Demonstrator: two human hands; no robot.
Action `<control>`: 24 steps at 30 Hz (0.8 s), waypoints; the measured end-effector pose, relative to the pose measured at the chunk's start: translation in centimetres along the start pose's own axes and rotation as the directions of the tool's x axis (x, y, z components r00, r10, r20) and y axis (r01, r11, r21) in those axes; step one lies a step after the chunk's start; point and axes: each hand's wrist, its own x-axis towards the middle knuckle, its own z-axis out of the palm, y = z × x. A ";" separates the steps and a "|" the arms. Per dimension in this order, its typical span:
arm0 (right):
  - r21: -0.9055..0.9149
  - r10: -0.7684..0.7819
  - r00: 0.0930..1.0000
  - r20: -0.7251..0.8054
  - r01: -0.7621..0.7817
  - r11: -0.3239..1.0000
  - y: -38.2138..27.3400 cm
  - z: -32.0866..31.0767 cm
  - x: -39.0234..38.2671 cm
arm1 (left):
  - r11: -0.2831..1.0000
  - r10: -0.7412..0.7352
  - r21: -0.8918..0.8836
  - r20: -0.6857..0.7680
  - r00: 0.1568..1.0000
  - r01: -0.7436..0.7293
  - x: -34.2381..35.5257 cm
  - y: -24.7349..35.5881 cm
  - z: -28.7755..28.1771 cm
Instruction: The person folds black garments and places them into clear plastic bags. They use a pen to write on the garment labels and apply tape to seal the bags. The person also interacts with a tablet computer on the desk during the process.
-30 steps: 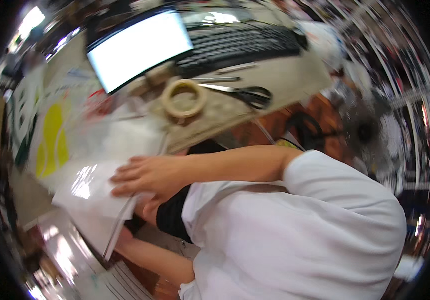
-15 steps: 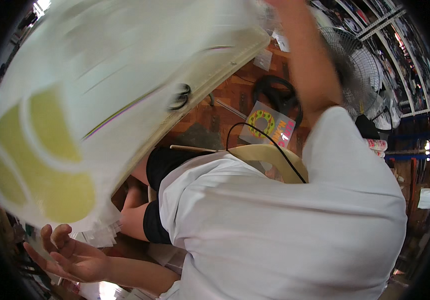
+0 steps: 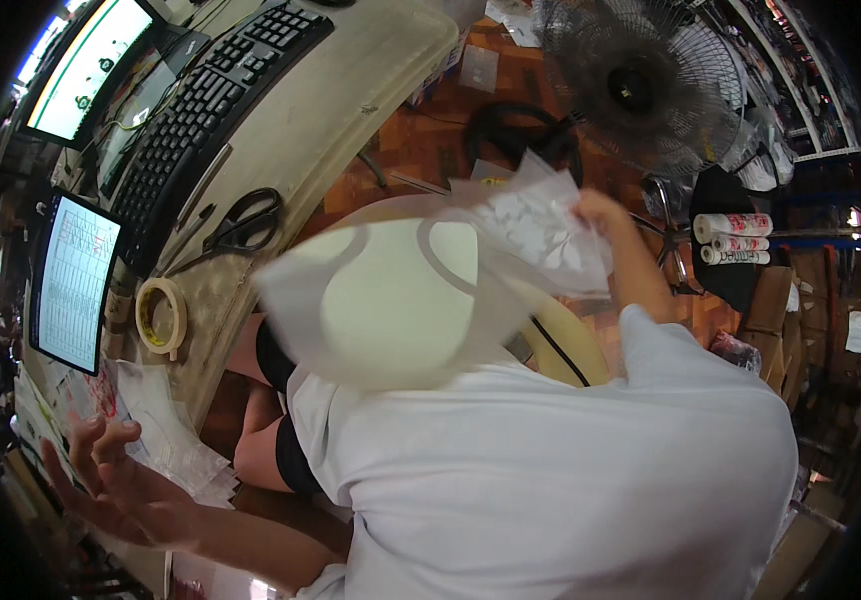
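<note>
My right hand (image 3: 599, 212) is closed on the edge of a translucent, flexible sheet, blurred by motion. Part of that sheet carries a pale yellow-green tennis-ball shape (image 3: 401, 300) with greyish curved lines. Close to the hand, a whitish crinkled part (image 3: 531, 225) shows; whether it belongs to the same sheet I cannot tell. The sheet hangs in front of my torso and lap. Off to the left, my left hand (image 3: 126, 490) is raised palm-up and holds nothing, its fingers apart and curled. Clear plastic bags (image 3: 176, 430) lie beyond it at the desk's edge.
On the desk (image 3: 351, 110) are a black keyboard (image 3: 221, 100), black scissors (image 3: 241, 225), a roll of tape (image 3: 161, 315), a tablet (image 3: 76, 280) and a monitor (image 3: 91, 75). A standing fan (image 3: 641, 85) and white rolls (image 3: 733, 240) are at the right.
The sheet has swung from above the desk down and rightward to my torso, uncovering the desk items. My right hand has come down and nearer. The left hand stays raised, almost in place.
</note>
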 end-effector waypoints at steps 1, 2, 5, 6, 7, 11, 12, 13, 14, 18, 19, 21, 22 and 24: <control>-0.040 0.059 0.998 -0.036 -0.060 0.997 5.7 1.2 3.1 | 0.999 -0.033 0.025 0.017 0.999 0.033 -0.1 0.0 0.2; -0.080 0.075 0.991 -0.115 -0.084 0.993 8.8 2.5 4.8 | 0.995 -0.068 0.070 0.028 0.997 0.065 -0.4 0.2 0.3; -0.169 0.201 0.894 -0.401 -0.287 0.943 16.2 4.0 6.7 | 0.971 -0.176 0.168 0.025 0.984 0.169 -0.6 -0.1 0.7; -0.172 0.276 0.818 -0.505 -0.409 0.896 16.8 3.2 7.1 | 0.959 -0.214 0.193 0.017 0.977 0.207 -1.2 -0.1 0.4; -0.124 0.348 0.714 -0.607 -0.518 0.846 17.7 1.7 7.1 | 0.951 -0.243 0.201 0.020 0.970 0.235 -1.6 -0.5 0.3; 0.286 0.568 0.455 -0.686 -0.549 0.785 17.7 -4.8 4.2 | 0.901 -0.349 0.266 -0.020 0.937 0.342 -3.1 -1.2 0.3; 0.407 0.621 0.435 -0.652 -0.490 0.771 16.8 -6.7 2.6 | 0.906 -0.342 0.262 -0.014 0.940 0.333 -3.3 -1.2 0.4; 0.486 0.653 0.419 -0.631 -0.442 0.754 15.7 -7.7 1.2 | 0.904 -0.348 0.257 -0.024 0.937 0.342 -3.3 -1.4 0.7; 0.537 0.671 0.411 -0.617 -0.404 0.741 14.7 -8.1 0.0 | 0.905 -0.348 0.250 -0.030 0.937 0.344 -3.2 -1.5 1.2; 0.352 0.527 0.467 -0.710 -0.413 0.840 11.6 -7.3 3.1 | 0.872 -0.396 0.284 -0.070 0.916 0.399 -4.5 -2.7 2.4; 0.256 0.464 0.503 -0.729 -0.428 0.867 11.2 -6.1 5.9 | 0.870 -0.413 0.264 -0.067 0.908 0.416 -4.9 -2.5 2.2; 0.075 0.238 0.606 -0.759 -0.281 0.957 9.3 -3.0 10.9 | 0.858 -0.443 0.235 -0.112 0.889 0.457 -6.0 -1.5 2.0; -0.008 0.077 0.673 -0.735 -0.122 0.993 7.9 -0.2 13.3 | 0.798 -0.511 0.252 -0.199 0.836 0.548 -6.1 -0.6 2.4; -0.064 -0.158 0.759 -0.632 0.152 0.986 10.9 4.2 18.3 | 0.841 -0.524 0.078 -0.135 0.841 0.536 -5.8 -3.1 2.6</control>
